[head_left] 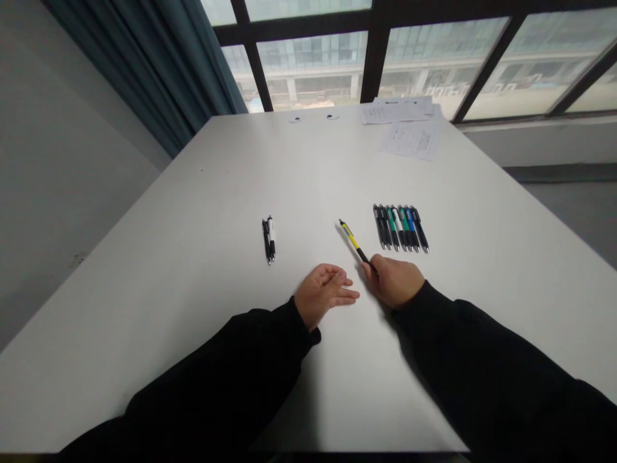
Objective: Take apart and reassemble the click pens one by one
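Note:
My right hand (394,280) grips a yellow and black pen (353,241) near its lower end, the pen pointing away and to the left over the table. Close by on the left, my left hand (326,294) holds nothing, its fingers apart and turned toward the right hand. Two pens, a black pen (267,242) and a white and black pen (272,238), lie side by side on the left. Beyond my right hand lies a row of several pens (400,228) in black, green, white and blue, set close together.
All of this is on a white table (231,193). Papers (409,132) lie at its far right end, and two small round fittings show at the far edge. Past the table are a window (318,67) and a dark blue curtain (164,64).

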{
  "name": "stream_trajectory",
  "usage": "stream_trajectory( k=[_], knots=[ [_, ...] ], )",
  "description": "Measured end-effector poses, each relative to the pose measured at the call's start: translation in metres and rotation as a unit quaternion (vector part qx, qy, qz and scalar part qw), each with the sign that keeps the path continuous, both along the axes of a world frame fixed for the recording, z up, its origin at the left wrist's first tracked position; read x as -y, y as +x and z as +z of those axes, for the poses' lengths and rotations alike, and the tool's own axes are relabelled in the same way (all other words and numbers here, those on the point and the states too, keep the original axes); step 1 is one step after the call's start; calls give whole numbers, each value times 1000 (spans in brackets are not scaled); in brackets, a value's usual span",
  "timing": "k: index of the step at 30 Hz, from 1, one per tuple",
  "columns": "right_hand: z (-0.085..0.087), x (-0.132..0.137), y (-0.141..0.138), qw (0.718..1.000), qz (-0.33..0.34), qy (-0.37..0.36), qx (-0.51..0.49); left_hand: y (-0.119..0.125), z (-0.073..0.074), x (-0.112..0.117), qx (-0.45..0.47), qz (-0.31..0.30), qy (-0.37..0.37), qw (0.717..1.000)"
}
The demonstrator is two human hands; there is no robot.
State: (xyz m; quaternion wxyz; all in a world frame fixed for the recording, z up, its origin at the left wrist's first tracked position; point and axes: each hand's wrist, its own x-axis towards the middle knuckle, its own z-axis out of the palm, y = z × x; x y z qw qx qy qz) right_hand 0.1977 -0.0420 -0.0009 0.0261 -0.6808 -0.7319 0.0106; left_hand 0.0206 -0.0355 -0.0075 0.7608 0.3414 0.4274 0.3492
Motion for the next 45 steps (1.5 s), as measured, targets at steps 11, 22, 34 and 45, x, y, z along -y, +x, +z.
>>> stream_trajectory(
  k=[11, 22, 34, 45],
  knots=[
    [2, -18, 14, 994, -103, 16, 36, 2, 3, 4, -11, -16, 4, 1000],
    [2, -22, 15, 991, -120, 20, 47, 0, -1, 3, -19, -26, 9, 999],
    [-3, -13, 19, 996, -69, 55, 20, -70, -13, -38, -475, 73, 458, 747],
    [-5, -11, 22, 996, -53, 65, 2, -114, -20, -72, -700, 71, 484, 521]
  ],
)
